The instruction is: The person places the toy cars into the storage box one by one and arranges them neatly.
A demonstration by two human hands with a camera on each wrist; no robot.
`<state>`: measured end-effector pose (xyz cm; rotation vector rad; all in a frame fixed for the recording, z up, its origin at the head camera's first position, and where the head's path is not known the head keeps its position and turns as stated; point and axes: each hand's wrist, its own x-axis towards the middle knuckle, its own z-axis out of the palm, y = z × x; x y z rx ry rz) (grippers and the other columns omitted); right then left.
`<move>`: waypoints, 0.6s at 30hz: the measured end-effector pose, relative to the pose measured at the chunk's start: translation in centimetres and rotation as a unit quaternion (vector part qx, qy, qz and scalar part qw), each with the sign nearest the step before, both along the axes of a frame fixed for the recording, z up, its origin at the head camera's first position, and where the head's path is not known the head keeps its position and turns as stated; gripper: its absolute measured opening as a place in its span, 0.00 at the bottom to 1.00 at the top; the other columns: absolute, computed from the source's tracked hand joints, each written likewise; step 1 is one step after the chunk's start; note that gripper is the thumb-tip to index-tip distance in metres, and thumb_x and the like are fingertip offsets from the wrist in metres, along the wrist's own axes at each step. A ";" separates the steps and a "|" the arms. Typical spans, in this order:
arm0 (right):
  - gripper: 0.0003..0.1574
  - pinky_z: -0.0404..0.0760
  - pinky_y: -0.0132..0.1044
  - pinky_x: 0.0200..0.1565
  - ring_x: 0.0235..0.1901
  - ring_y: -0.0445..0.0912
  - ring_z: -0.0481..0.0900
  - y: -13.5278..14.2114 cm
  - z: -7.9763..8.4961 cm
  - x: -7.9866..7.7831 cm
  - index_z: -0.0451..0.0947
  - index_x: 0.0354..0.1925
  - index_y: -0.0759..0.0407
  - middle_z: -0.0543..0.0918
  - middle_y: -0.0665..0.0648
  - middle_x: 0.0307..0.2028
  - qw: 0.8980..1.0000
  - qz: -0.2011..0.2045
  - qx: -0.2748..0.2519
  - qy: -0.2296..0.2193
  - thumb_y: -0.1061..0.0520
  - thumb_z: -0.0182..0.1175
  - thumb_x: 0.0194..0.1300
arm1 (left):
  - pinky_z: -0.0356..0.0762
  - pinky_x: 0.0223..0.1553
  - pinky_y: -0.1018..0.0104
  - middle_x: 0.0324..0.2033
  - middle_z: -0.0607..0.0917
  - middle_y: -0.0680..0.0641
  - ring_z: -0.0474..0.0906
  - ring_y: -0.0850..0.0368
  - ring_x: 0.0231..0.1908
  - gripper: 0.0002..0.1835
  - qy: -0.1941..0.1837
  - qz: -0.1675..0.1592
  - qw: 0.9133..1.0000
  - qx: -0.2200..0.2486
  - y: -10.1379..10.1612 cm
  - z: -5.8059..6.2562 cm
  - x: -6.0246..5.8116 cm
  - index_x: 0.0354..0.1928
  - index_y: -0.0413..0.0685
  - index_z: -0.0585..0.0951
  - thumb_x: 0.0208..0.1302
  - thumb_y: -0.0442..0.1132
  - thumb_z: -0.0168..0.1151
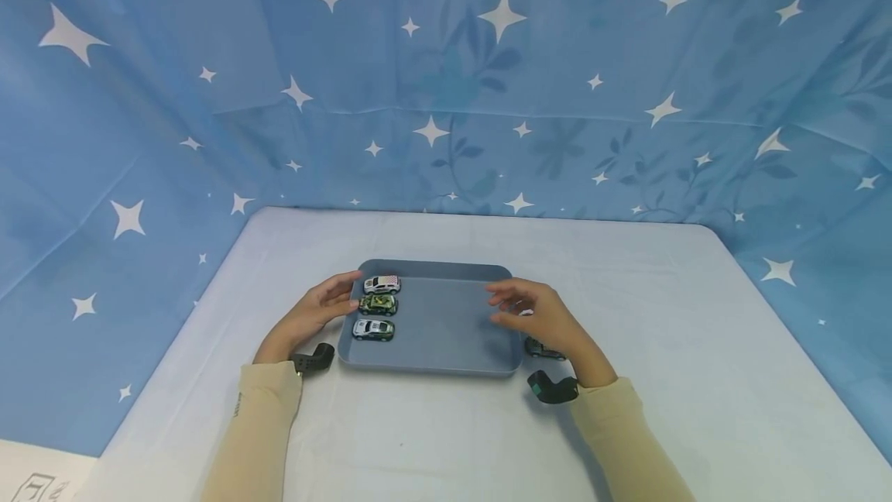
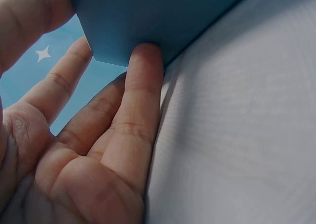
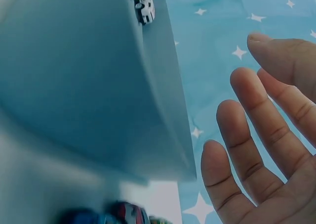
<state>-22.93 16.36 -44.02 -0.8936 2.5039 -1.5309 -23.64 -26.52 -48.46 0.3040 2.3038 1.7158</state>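
My left hand (image 1: pixel 317 308) rests at the left side of a shallow blue-grey tray (image 1: pixel 446 370). In the left wrist view, its fairly straight fingers (image 2: pixel 140 90) touch the tray's outer wall (image 2: pixel 148 16). Three toy cars stand in a column along the tray's left inside: a white one with reddish markings (image 1: pixel 382 284), a green camouflage one (image 1: pixel 379 304) and a white-and-green one (image 1: pixel 373 330). Over the tray's right edge hovers my right hand (image 1: pixel 540 312), fingers loosely bent and holding nothing. Beside that edge stands a dark toy car (image 1: pixel 545 348), partly hidden by the hand.
More toy cars (image 3: pixel 131 211) appear blurred beside the tray in the right wrist view; their number is unclear. A white cloth covers the table (image 1: pixel 432 440). Behind it hangs a blue curtain (image 1: pixel 446 76) with white stars.
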 end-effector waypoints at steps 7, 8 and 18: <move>0.26 0.86 0.39 0.51 0.48 0.54 0.87 1.4 0.1 -0.3 0.81 0.63 0.73 0.89 0.68 0.51 1.000 -0.025 0.015 -0.009 0.66 0.73 0.70 | 0.58 0.78 0.32 0.80 0.63 0.28 0.58 0.25 0.79 0.37 -0.003 0.002 1.000 0.006 0.1 0.1 0.1 0.83 0.39 0.63 0.80 0.39 0.63; 0.26 0.86 0.39 0.50 0.48 0.55 0.87 1.6 0.1 -0.3 0.81 0.63 0.73 0.89 0.68 0.51 0.999 -0.028 0.016 -0.012 0.66 0.73 0.70 | 0.58 0.78 0.32 0.80 0.63 0.27 0.58 0.25 0.79 0.37 -0.002 0.000 1.000 0.007 0.1 0.1 0.1 0.83 0.39 0.62 0.80 0.39 0.63; 0.26 0.87 0.42 0.50 0.48 0.55 0.87 3.2 -0.1 -1.1 0.81 0.64 0.71 0.89 0.67 0.51 0.997 -0.055 0.047 -0.016 0.65 0.71 0.72 | 0.57 0.78 0.32 0.80 0.63 0.28 0.58 0.25 0.79 0.37 0.003 -0.004 1.000 0.005 0.0 0.1 0.1 0.83 0.39 0.62 0.80 0.39 0.63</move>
